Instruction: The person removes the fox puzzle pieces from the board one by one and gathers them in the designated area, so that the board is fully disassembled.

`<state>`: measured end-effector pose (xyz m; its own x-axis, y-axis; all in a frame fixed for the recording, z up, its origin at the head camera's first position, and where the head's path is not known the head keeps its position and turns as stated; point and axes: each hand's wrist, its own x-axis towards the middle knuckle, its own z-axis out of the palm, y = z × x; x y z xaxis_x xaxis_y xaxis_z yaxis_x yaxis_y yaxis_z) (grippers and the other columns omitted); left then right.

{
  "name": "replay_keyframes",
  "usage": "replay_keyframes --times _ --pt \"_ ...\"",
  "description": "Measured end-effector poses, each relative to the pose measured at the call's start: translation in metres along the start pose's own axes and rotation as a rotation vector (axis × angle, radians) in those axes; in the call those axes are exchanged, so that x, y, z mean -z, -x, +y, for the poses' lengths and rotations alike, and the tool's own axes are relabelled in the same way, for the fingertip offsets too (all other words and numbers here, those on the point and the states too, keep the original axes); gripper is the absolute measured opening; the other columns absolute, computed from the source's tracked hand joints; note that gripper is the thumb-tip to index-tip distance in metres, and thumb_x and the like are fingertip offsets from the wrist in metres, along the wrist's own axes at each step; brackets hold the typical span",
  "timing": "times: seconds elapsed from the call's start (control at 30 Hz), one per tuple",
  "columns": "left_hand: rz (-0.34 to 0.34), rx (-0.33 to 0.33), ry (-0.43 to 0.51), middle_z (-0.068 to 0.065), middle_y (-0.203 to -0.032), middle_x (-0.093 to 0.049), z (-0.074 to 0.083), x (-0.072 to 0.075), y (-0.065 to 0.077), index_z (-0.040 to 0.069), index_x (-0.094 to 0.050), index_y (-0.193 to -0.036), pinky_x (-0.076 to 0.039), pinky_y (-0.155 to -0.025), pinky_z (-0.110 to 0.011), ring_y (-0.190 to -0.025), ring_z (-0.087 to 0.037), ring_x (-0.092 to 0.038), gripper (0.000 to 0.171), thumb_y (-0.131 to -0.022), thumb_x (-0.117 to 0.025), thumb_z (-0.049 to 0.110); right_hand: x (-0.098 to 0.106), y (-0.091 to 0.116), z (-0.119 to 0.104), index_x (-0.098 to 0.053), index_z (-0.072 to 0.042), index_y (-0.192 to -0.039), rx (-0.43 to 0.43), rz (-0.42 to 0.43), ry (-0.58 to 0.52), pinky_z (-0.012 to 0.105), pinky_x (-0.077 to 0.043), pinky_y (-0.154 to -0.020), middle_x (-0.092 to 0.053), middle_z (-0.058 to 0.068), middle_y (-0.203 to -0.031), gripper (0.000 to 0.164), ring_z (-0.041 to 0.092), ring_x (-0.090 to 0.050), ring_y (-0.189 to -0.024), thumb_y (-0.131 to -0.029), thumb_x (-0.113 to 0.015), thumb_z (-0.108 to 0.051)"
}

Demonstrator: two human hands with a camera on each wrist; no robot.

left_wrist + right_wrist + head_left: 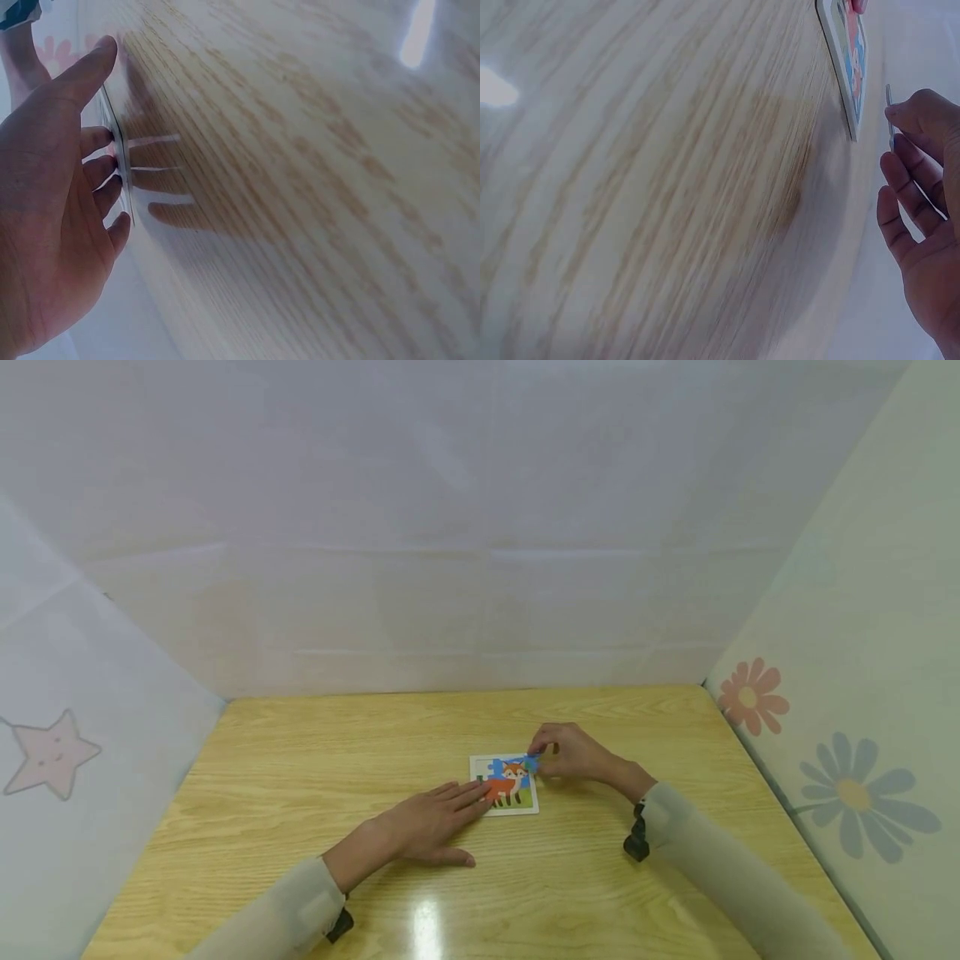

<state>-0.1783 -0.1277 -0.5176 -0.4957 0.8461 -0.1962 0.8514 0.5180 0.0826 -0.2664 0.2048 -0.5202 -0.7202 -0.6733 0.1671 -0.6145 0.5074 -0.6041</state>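
Note:
A small jigsaw puzzle [516,795] with a fox picture and a white border lies flat on the table. Fingers of my left hand [437,823] are stretched out over its left side, and the thumb points apart to the right. At the puzzle's upper right corner, my right hand [573,753] pinches a blue puzzle piece [532,763]. Seen edge-on in the right wrist view, that thin piece [890,112] is between thumb and fingers, off the table. The left wrist view shows the left fingertips at the puzzle's edge [120,135].
The wooden table [300,760] carries the puzzle near its middle. A pale cloth wall [480,568] stands behind it. Side walls bear a pink star [52,753] on the left and printed flowers [855,795] on the right.

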Motion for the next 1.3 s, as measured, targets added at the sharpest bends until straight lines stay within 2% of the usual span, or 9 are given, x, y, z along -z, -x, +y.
replay_keyframes --times 0.37,0.6,0.73,0.93,1.13,1.3 --pt "-0.01 0.002 0.004 -0.009 -0.178 -0.014 0.001 0.002 0.001 0.011 -0.02 -0.171 -0.022 -0.131 -0.043 -0.164 -0.023 -0.016 0.09 -0.105 -0.05 0.065 0.008 0.016 0.012 -0.08 -0.014 -0.103 -0.039 -0.006 0.028 0.034 -0.057 -0.079 -0.072 -0.003 -0.105 0.016 0.018 -0.068 -0.097 -0.089 -0.083 -0.007" --pt "0.011 -0.018 0.003 -0.01 -0.178 -0.014 0.001 0.002 0.001 0.01 -0.02 -0.17 -0.023 -0.131 -0.045 -0.163 -0.025 -0.018 0.091 -0.105 -0.05 0.066 0.012 0.026 0.024 -0.081 -0.014 -0.103 -0.047 0.013 0.04 0.03 -0.056 -0.075 -0.072 -0.003 -0.105 0.018 0.015 -0.068 -0.094 -0.087 -0.084 -0.007" --pt "0.027 -0.029 0.014 -0.011 -0.178 -0.016 0.001 0.002 0.002 0.009 -0.022 -0.17 -0.025 -0.13 -0.047 -0.163 -0.027 -0.019 0.091 -0.105 -0.052 0.065 0.014 0.031 0.028 -0.081 -0.014 -0.102 -0.061 0.013 0.049 0.03 -0.056 -0.076 -0.073 -0.003 -0.105 0.018 0.016 -0.067 -0.093 -0.086 -0.085 -0.006" --pt "0.012 -0.014 0.013 -0.011 -0.178 -0.015 0.003 0.003 0.002 0.01 -0.021 -0.17 -0.022 -0.131 -0.046 -0.163 -0.026 -0.018 0.091 -0.105 -0.052 0.065 0.018 0.037 0.029 -0.081 -0.01 -0.103 -0.073 0.018 0.045 0.032 -0.056 -0.076 -0.073 0.001 -0.104 0.018 0.021 -0.068 -0.094 -0.086 -0.084 -0.004" --pt "0.009 -0.017 0.011 -0.01 -0.178 -0.014 0.003 0.003 0.003 0.01 -0.021 -0.17 -0.022 -0.131 -0.046 -0.164 -0.025 -0.017 0.091 -0.105 -0.052 0.065 0.018 0.04 0.033 -0.081 -0.009 -0.102 -0.066 0.022 0.065 0.028 -0.055 -0.076 -0.074 0.002 -0.104 0.017 0.019 -0.068 -0.093 -0.086 -0.085 -0.003" --pt "0.008 -0.02 0.005 -0.009 -0.178 -0.014 0.002 0.002 0.002 0.01 -0.02 -0.17 -0.023 -0.131 -0.046 -0.164 -0.025 -0.017 0.091 -0.105 -0.051 0.065 0.018 0.042 0.034 -0.081 -0.009 -0.101 -0.062 0.024 0.069 0.031 -0.056 -0.077 -0.074 0.003 -0.104 0.016 0.019 -0.068 -0.093 -0.087 -0.085 -0.003"
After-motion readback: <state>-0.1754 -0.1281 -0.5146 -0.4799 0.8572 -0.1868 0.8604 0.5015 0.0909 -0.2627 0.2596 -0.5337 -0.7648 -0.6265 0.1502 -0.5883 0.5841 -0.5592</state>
